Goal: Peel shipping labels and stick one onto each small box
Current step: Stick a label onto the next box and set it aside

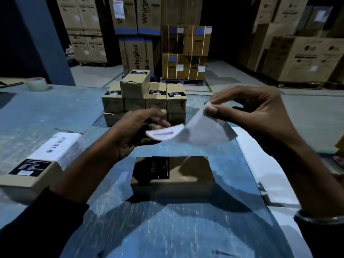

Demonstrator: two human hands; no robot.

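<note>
Pinching a label (204, 131) at its upper corner, the right hand (247, 116) peels it from backing (163, 133) gripped by the left hand (130, 131); the target box (186, 172) lies directly below both hands, long axis crosswise, roughly equidistant.

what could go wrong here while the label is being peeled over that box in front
1. The white shipping label is curling as the right hand pinches its corner and the left hand holds the white backing strip; it may fold onto itself or crease.
2. The small brown cardboard box with a black sticker lies unheld in shadow on the blue table, so the label could land crooked or over the black sticker.
</note>
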